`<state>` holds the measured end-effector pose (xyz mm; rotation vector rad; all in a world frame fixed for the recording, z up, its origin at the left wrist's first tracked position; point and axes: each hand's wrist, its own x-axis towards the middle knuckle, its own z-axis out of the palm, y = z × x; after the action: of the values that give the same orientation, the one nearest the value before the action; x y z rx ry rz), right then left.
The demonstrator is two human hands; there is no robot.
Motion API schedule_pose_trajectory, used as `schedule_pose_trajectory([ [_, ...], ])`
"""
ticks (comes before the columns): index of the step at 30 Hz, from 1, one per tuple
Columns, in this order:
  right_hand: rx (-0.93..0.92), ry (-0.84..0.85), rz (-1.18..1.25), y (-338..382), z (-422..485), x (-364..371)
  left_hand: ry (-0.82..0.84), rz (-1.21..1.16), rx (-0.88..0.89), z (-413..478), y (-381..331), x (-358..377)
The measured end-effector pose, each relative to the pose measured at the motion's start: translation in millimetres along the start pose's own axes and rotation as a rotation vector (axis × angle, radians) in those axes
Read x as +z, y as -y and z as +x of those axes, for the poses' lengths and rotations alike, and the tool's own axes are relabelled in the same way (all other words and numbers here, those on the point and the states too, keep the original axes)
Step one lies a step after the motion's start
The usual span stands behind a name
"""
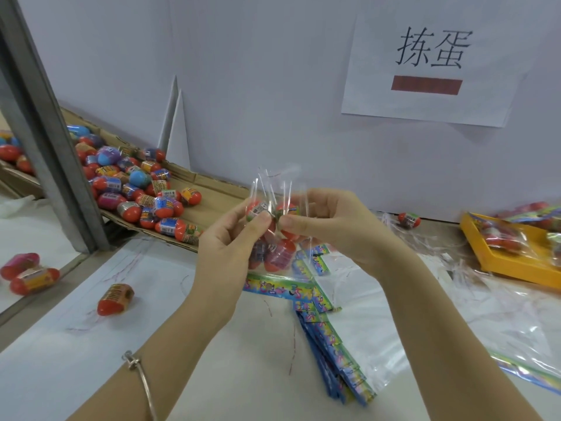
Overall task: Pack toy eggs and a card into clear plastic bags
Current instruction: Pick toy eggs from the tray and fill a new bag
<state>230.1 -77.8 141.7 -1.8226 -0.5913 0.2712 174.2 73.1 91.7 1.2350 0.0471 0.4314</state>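
Observation:
My left hand [230, 235] and my right hand [328, 220] hold one clear plastic bag [273, 189] up above the table, each pinching it near its top between thumb and fingers. Several toy eggs [277, 253] in red and purple sit inside the bag, below my fingers. The bag's open top sticks up above my hands. A fanned stack of colourful cards [321, 338] lies on the white table under my right forearm.
A cardboard tray [212, 189] at the left holds a pile of toy eggs [136, 183]. Loose eggs lie at front left [115, 299] and by the wall [409, 220]. A yellow tray [510, 268] with packed bags stands at right. Empty clear bags [485, 314] cover the table's right side.

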Motion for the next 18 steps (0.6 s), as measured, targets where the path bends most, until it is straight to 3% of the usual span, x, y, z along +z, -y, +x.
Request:
schedule_pose_trajectory([
  [10, -0.004, -0.053, 0.112, -4, 5, 9, 0.019, 0.149, 0.023, 4, 4, -4],
  [18, 0.069, 0.005, 0.080, -3, 1, 3, 0.186, 0.118, -0.074, 0, -6, 1],
])
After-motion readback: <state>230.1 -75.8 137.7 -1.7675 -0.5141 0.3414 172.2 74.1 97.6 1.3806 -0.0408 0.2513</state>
